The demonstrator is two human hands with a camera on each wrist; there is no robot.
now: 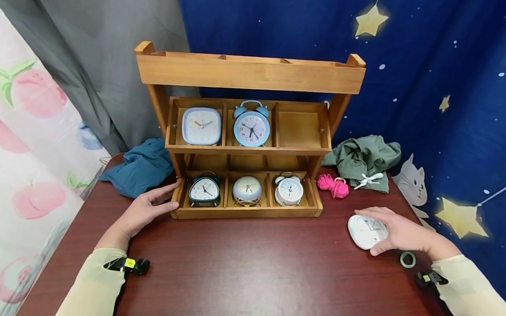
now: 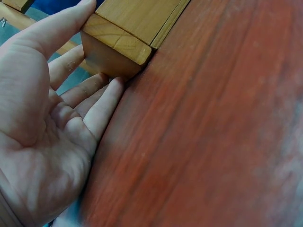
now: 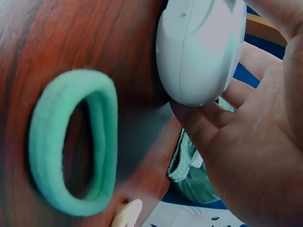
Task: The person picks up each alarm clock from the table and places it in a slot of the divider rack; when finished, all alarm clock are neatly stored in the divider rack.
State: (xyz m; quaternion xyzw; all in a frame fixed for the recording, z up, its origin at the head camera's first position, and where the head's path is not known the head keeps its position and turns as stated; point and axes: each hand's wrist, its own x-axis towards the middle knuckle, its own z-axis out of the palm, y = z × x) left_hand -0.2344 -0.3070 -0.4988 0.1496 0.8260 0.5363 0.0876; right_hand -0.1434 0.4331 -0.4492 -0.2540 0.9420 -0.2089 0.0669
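My right hand (image 1: 400, 229) grips a rounded white alarm clock (image 1: 367, 231) at the right of the table, thumb on the near side and fingers over the far side. In the right wrist view the clock's smooth white casing (image 3: 201, 52) fills the space by the palm. My left hand (image 1: 146, 212) rests against the lower left corner of a wooden shelf rack (image 1: 248, 74), its fingers extended. The left wrist view has the thumb and fingertips touching that wooden corner (image 2: 118, 47).
On the middle tier sit a square clock (image 1: 201, 126) and a blue twin-bell clock (image 1: 252, 128). Below are a dark clock (image 1: 204, 191), a round lilac clock (image 1: 247, 190) and a white twin-bell clock (image 1: 288, 191). Pink yarn (image 1: 333, 186), green cloth (image 1: 360, 159), blue cloth (image 1: 139, 168) and a green hair tie (image 1: 407, 259) lie around.
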